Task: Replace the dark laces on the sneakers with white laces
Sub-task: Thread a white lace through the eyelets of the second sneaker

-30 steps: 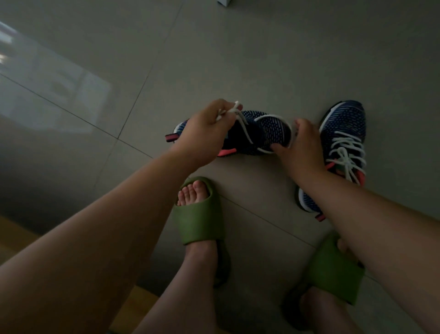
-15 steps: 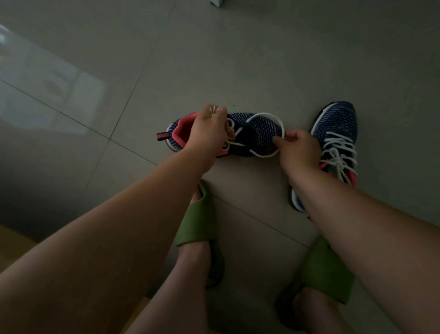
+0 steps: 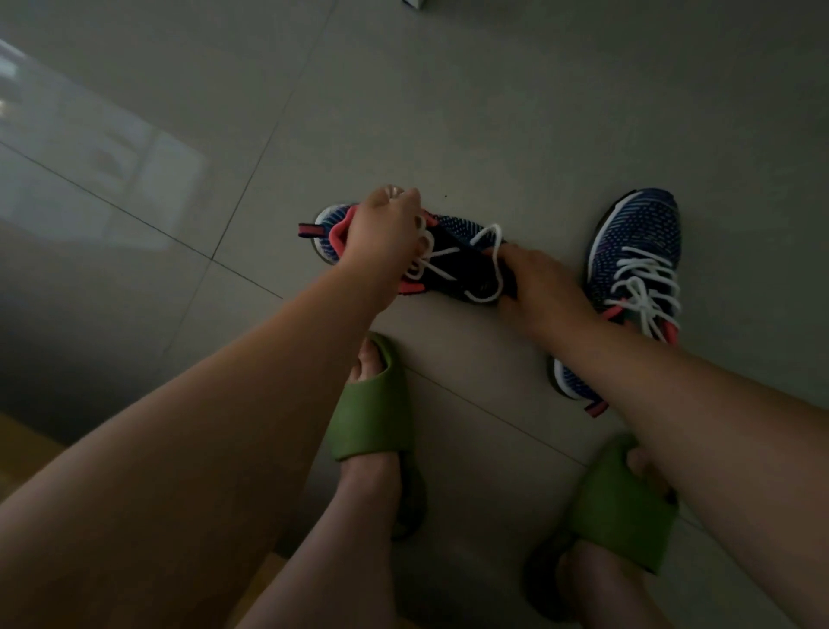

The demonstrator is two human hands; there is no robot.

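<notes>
A dark blue knit sneaker (image 3: 453, 256) with a pink collar lies sideways on the floor, heel to the left. A white lace (image 3: 491, 265) is threaded loosely through it and loops over its middle. My left hand (image 3: 386, 229) grips the sneaker at its collar, fingers curled around the lace ends there. My right hand (image 3: 538, 287) rests on the sneaker's toe end and pinches the lace loop. A second blue sneaker (image 3: 637, 256) stands upright to the right, laced in white, partly hidden by my right forearm.
My feet in green slides (image 3: 368, 404) (image 3: 623, 498) stand on the grey tiled floor (image 3: 448, 112) just below the sneakers. A small pale object (image 3: 415, 3) sits at the top edge. A wooden surface (image 3: 22, 444) shows at the lower left.
The sideways sneaker has been lowered to the floor. My left hand moved from the lace ends to the collar; my right hand slid over the toe and the lace loop shrank.
</notes>
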